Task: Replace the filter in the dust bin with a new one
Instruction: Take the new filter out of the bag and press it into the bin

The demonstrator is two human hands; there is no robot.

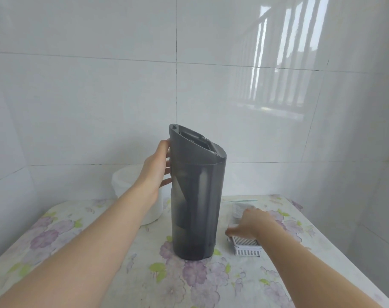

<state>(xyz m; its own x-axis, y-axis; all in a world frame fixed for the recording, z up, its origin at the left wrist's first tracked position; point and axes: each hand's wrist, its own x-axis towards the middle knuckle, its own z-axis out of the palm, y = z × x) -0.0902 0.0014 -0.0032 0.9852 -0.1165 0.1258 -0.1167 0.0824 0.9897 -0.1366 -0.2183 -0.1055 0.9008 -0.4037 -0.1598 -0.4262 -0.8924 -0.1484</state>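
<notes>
A tall dark grey dust bin (pixel 195 196) stands upright in the middle of the table, its slanted top showing a dark filter (pixel 194 138) set in the opening. My left hand (pixel 160 165) grips the bin's upper left side. To the right of the bin lies a white rectangular filter (pixel 248 247) with a ribbed frame. My right hand (pixel 253 223) lies over that filter, fingers spread and touching it. Whether it grips the filter I cannot tell. Another ribbed white piece (pixel 240 208) lies just behind my right hand.
A white round bucket (pixel 126 181) stands behind my left wrist, at the back left. The table (pixel 55 241) wears a floral cloth. A glossy tiled wall (pixel 189 85) rises right behind it. A thin green strip (pixel 242 201) lies near the back edge.
</notes>
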